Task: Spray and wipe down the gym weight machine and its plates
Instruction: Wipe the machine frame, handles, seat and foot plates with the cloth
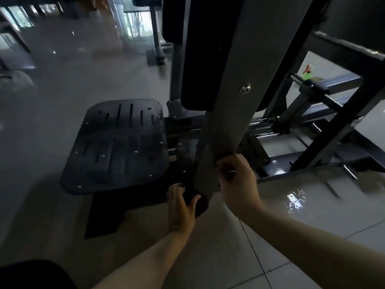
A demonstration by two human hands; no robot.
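Grey machine arm (225,113) slants down between the hands, left hand (180,207) curled round its dark lower end, right hand (237,180) gripping its right edge just above, the green spray bottle (308,73) well apart at far right.

The left hand (180,207) and right hand (239,182) are bare, and so are both forearms (312,240) as far as they show. At the lower left edge sits a rounded patch of black cloth (31,274), seemingly the person's clothing; which garment cannot be told.
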